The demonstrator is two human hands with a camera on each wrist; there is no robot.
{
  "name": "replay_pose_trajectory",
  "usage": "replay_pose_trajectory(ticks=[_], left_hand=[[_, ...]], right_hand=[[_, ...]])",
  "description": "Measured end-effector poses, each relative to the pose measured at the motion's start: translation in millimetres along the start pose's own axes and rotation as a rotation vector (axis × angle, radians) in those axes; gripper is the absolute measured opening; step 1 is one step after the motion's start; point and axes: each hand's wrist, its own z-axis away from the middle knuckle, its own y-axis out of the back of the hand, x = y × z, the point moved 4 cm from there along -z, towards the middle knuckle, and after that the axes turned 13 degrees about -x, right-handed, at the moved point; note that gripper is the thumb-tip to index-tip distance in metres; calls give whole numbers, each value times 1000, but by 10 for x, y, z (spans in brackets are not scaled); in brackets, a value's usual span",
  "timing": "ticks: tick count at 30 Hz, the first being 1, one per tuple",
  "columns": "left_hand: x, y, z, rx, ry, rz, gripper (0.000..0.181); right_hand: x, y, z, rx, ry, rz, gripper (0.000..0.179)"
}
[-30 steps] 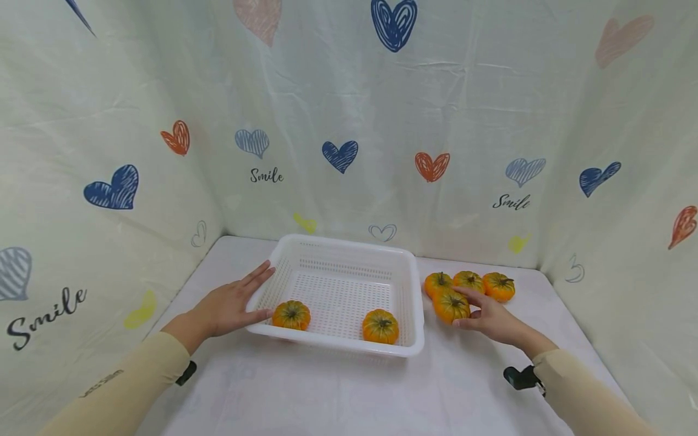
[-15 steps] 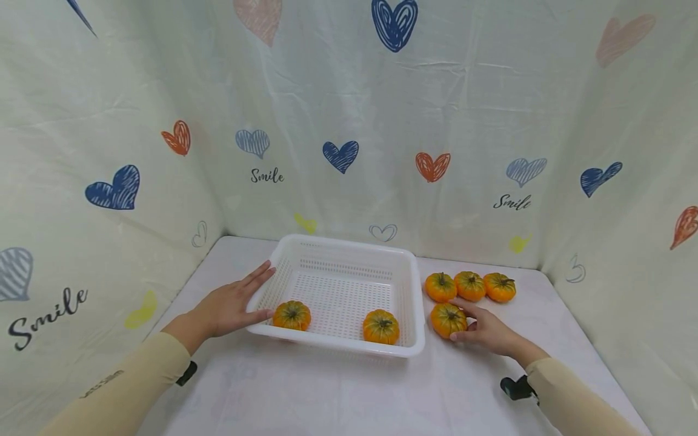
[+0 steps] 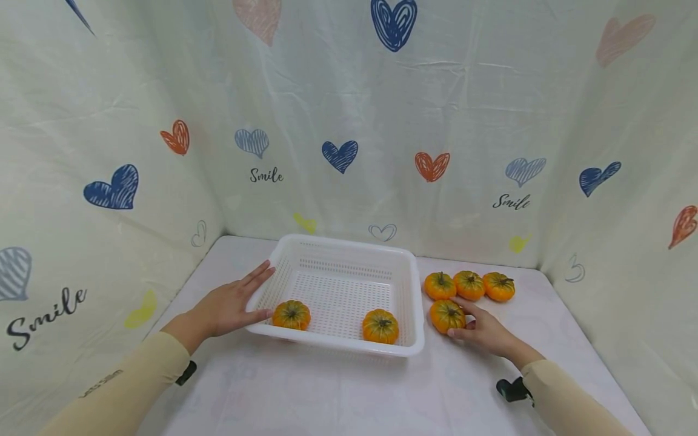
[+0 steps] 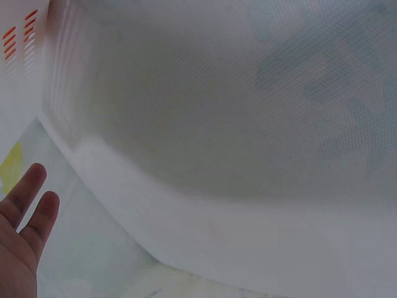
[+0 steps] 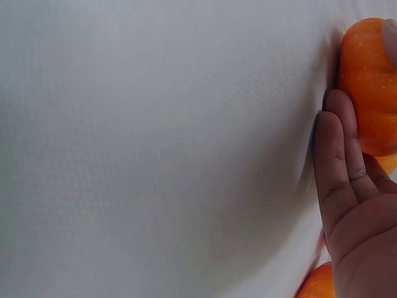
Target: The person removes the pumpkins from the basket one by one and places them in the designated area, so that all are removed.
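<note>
A white plastic basket stands at the middle of the table with two small orange pumpkins inside, one at the front left and one at the front right. My left hand rests against its left side, fingers spread and straight; in the left wrist view two fingertips show beside the basket. To the basket's right, my right hand holds a pumpkin between thumb and fingers, low at the table. In the right wrist view the pumpkin shows with fingers along its side.
Behind the held pumpkin sit three more in a row: a left one, a middle one and a right one. White cloth covers the table. A curtain printed with hearts encloses the back and sides.
The right hand has drawn one pumpkin away from the back row, toward the person and slightly left. Over the last half second it has shifted only slightly. The left hand and basket stay put.
</note>
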Motion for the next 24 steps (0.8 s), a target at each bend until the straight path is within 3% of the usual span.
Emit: replay_pose_trajectory(ticks=[24], left_hand=[[23,36,20,-12,-5,7,89]], right_hand=[[-1,-26,-20,34,-20,10,87]])
